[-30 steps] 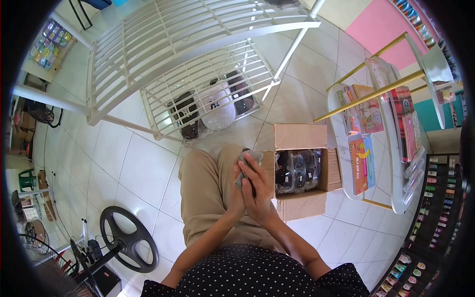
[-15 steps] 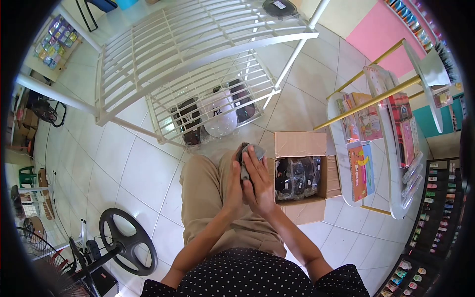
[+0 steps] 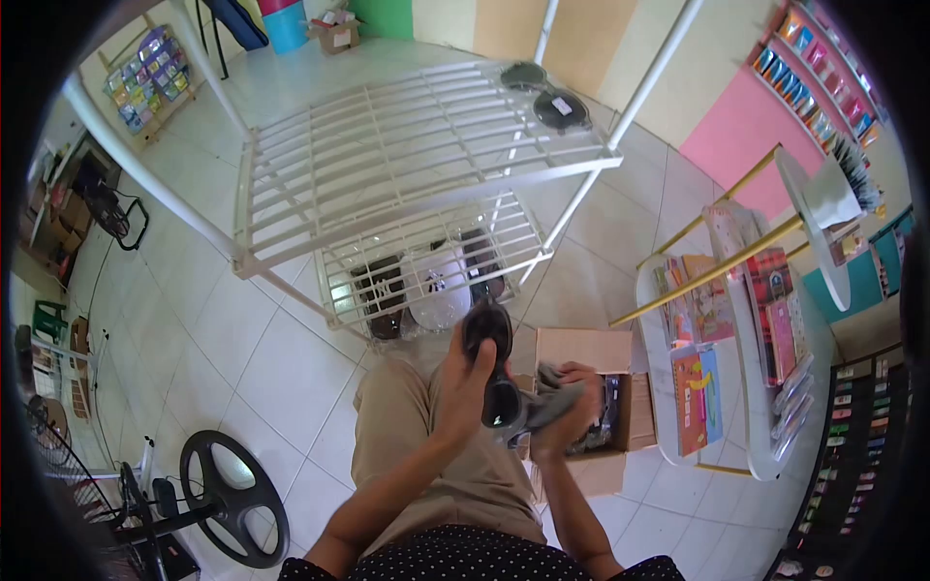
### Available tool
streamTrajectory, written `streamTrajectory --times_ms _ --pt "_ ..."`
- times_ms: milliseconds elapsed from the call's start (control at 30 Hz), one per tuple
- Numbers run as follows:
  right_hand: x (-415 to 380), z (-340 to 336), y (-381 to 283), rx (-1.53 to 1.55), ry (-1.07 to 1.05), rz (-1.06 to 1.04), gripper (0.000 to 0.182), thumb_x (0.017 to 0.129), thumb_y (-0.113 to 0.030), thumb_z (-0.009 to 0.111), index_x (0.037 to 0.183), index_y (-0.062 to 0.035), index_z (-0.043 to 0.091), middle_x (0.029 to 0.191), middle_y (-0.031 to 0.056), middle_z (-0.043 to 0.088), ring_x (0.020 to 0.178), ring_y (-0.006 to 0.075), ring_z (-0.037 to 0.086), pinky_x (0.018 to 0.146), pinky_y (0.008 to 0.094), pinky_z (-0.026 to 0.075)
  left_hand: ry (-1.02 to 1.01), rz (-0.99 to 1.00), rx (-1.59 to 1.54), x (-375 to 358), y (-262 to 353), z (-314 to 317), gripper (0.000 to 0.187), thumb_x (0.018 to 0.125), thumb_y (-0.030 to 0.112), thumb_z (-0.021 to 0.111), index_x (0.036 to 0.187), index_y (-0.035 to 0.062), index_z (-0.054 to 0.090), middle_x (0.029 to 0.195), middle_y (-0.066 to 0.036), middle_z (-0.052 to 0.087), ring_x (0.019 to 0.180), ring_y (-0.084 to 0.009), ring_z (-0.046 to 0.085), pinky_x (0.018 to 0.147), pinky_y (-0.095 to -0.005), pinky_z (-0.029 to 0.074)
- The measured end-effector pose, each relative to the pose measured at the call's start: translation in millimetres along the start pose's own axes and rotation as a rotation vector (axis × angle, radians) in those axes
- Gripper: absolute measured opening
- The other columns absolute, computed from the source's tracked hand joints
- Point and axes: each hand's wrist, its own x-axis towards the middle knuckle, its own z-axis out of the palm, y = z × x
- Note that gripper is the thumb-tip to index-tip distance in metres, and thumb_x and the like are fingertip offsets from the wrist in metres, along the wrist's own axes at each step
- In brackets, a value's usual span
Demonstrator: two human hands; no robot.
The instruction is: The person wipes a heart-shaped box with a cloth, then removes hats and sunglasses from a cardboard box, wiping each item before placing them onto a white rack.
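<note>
In my left hand point(image 3: 463, 387) is a pair of dark sunglasses point(image 3: 501, 399), held upright over my lap with the thumb across the upper lens. My right hand point(image 3: 572, 416), slightly blurred, is closed on a crumpled grey cloth point(image 3: 550, 399). One end of the cloth reaches the lower lens. Under and beyond the right hand stands an open cardboard box point(image 3: 584, 346) containing dark items in clear plastic, partly hidden by the hand and cloth.
A white wire rack point(image 3: 417, 218) stands ahead. Its top shelf carries dark rounded items point(image 3: 560, 109) in clear wrap; below lie a white cap point(image 3: 441, 302) and dark wrapped items. To the right is a tiered stand point(image 3: 668, 426) with books. A black fan base point(image 3: 232, 499) is at lower left.
My hands have moved apart: the sunglasses now show in the left, while the right has drawn the cloth to the right. The view has tilted up.
</note>
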Motion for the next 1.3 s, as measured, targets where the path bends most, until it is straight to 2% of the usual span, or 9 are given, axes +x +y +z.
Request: streamTrajectory --times_ms 67,133,233,300,400,500,567,900,1300 --pt "23 -4 -16 0.212 0.034 0.076 0.028 0.083 -0.024 0.041 0.082 0.0013 0.053 0.076 0.0110 0.054 0.066 0.0138 0.049 0.062 0.0250 0.041 -0.005 -0.002 -0.211 18 41 20 0.037 0.082 0.035 0.050 0.105 0.0080 0.040 0.082 -0.002 0.045 0.067 -0.0089 0.048 0.056 -0.0228 0.044" --pt "45 8 -56 -0.115 -0.323 0.193 0.017 0.078 -0.015 0.054 0.087 0.0002 0.056 0.065 0.0042 0.053 0.058 0.0088 0.046 0.057 0.0218 0.039 -0.051 0.058 -0.321 46 67 40 0.032 0.084 0.031 0.048 0.106 0.0091 0.039 0.083 -0.002 0.046 0.070 -0.0092 0.048 0.061 -0.0249 0.046" --pt "79 23 -67 -0.200 -0.270 0.010 0.018 0.073 -0.005 0.060 0.091 -0.0013 0.058 0.065 0.0016 0.055 0.060 0.0058 0.048 0.057 0.0193 0.039 -0.131 0.165 -0.452 84 86 73 0.027 0.085 0.027 0.047 0.103 0.0088 0.040 0.083 -0.003 0.047 0.071 -0.0100 0.048 0.067 -0.0277 0.046" --pt "115 38 -81 -0.153 -0.265 0.035 0.016 0.073 -0.005 0.060 0.088 -0.0014 0.058 0.068 0.0027 0.057 0.062 0.0064 0.050 0.057 0.0194 0.040 -0.146 0.222 -0.588 103 95 85 0.028 0.084 0.028 0.047 0.102 0.0079 0.040 0.089 -0.006 0.050 0.077 -0.0130 0.050 0.076 -0.0345 0.046" --pt "169 54 -86 0.095 -0.283 0.223 0.010 0.072 -0.003 0.060 0.083 -0.0004 0.059 0.074 0.0050 0.060 0.065 0.0079 0.053 0.059 0.0197 0.041 -0.209 0.236 -0.370 129 121 86 0.025 0.085 0.024 0.047 0.104 0.0086 0.040 0.096 -0.009 0.052 0.094 -0.0158 0.050 0.076 -0.0345 0.043" --pt "209 77 -96 0.109 -0.363 0.259 0.009 0.072 -0.003 0.059 0.076 0.0041 0.055 0.068 0.0115 0.059 0.051 0.0120 0.053 0.046 0.0215 0.042 -0.082 0.487 0.092 131 119 70 0.045 0.081 0.012 0.049 0.122 0.0093 0.031 0.110 -0.009 0.046 0.103 -0.0175 0.044 0.081 -0.0319 0.038" --pt "224 92 -93 0.061 -0.402 0.225 0.010 0.072 -0.003 0.060 0.075 0.0047 0.054 0.065 0.0130 0.059 0.048 0.0130 0.053 0.043 0.0222 0.041 -0.042 0.644 0.158 105 117 52 0.055 0.076 0.008 0.053 0.125 0.0062 0.028 0.109 -0.015 0.046 0.103 -0.0221 0.045 0.080 -0.0342 0.038" --pt "237 118 -67 -0.092 -0.419 0.282 0.013 0.070 -0.003 0.061 0.074 0.0049 0.051 0.060 0.0143 0.057 0.047 0.0163 0.055 0.040 0.0247 0.043 0.074 0.357 0.396 -15 68 -18 0.050 0.074 0.006 0.052 0.121 0.0051 0.034 0.102 -0.010 0.052 0.097 -0.0195 0.049 0.082 -0.0340 0.038" --pt "241 117 -59 -0.352 -0.378 0.158 0.021 0.068 -0.007 0.064 0.075 0.0038 0.047 0.061 0.0151 0.057 0.050 0.0172 0.057 0.043 0.0250 0.046 0.086 0.218 0.389 -32 53 -23 0.048 0.074 0.006 0.051 0.120 0.0064 0.036 0.101 -0.009 0.052 0.096 -0.0190 0.049 0.082 -0.0357 0.038"
